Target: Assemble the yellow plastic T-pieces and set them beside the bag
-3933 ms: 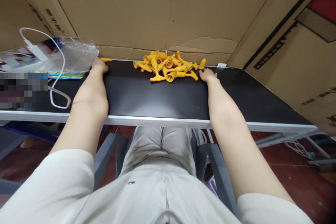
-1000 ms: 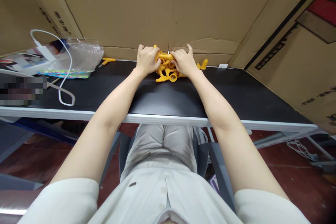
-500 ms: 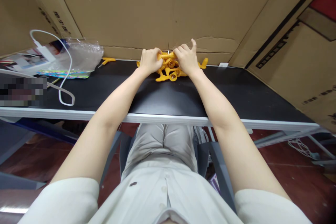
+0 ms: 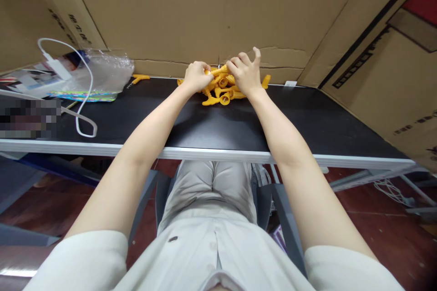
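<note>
Both of my hands meet over the far part of the black table. A yellow plastic corkscrew stretches between them. My left hand is closed round its left end, and the fingertips of my right hand pinch its right end, with the little finger raised. The fingers cover most of the piece. Directly under and behind the hands lies a pile of yellow corkscrew parts, several of them, some with round open ends facing me. To the left lies a single yellow corkscrew handle with its metal spiral exposed.
On the left are a clear plastic bag, a white cable with a plug, and papers. Tall cardboard walls close off the back and the right side. A small white piece sits at the back edge.
My right hand has shifted slightly right and up, its fingers a little more spread. The held corkscrew now slants up to the right instead of lying nearly level.
</note>
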### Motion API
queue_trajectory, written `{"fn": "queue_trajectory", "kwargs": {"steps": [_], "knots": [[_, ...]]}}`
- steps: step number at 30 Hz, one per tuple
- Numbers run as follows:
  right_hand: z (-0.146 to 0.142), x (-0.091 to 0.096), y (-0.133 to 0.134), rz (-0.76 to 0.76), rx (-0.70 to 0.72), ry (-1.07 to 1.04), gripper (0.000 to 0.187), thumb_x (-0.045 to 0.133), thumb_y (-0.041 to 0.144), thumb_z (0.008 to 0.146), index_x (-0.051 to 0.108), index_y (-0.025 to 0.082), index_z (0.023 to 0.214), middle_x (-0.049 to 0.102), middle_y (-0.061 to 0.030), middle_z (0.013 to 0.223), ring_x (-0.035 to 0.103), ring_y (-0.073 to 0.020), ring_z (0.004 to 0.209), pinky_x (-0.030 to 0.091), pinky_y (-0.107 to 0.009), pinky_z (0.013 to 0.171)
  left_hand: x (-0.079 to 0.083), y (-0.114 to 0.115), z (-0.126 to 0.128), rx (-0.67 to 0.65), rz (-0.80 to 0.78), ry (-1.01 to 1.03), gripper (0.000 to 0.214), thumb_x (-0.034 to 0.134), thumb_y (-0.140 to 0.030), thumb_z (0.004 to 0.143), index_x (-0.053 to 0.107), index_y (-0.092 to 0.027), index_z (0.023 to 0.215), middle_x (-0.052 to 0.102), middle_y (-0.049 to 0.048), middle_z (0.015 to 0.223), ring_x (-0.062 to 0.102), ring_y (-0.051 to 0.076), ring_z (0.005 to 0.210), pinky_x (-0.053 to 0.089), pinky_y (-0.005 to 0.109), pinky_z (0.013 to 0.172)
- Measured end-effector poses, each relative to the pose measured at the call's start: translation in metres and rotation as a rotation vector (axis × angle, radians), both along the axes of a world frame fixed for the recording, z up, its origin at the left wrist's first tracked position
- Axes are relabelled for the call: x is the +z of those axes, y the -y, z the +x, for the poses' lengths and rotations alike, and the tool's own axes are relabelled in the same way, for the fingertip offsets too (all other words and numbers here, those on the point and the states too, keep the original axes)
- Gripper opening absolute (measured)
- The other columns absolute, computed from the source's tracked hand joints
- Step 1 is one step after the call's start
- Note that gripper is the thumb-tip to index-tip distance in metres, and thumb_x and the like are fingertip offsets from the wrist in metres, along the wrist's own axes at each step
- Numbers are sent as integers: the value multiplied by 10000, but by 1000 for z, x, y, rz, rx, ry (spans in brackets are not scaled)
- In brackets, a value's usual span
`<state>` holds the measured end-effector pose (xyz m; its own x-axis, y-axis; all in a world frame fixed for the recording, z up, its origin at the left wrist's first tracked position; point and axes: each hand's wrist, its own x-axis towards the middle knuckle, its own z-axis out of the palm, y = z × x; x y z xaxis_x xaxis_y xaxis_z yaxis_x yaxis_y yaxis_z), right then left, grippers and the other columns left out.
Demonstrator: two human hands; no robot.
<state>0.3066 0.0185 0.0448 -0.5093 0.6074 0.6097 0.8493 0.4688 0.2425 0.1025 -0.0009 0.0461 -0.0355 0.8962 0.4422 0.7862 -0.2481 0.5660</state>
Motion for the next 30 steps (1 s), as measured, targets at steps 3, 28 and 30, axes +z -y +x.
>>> {"fn": "queue_trajectory", "kwargs": {"steps": [3, 28, 30], "knots": [[1, -1, -2, 42, 34, -18, 514, 195, 257, 1145, 686, 294, 1292, 733, -76, 1359, 585, -291, 1410, 228, -700, 1315, 4, 9, 2, -88, -128, 156, 85, 727, -192, 767, 679, -178, 836, 636, 50, 753, 669, 282, 965, 552, 368, 908], [7, 17, 7, 56, -224, -303, 276, 475, 100, 1038, 649, 242, 1199, 692, -96, 1385, 537, -250, 1442, 199, -543, 1350, 7, 14, 11, -637, -684, 1080, 233, 595, -286, 926, 547, -177, 726, 460, -52, 514, 224, 20, 298, 199, 112, 328], [31, 16, -1, 20, -348, -413, 298, 542, 87, 1006, 608, 195, 1276, 652, -134, 1431, 507, -253, 1436, 255, -505, 1314, 6, 14, 11, -636, -642, 1051, 152, 633, -253, 872, 583, -172, 754, 444, -58, 517, 269, 26, 319, 233, 116, 341]]}}
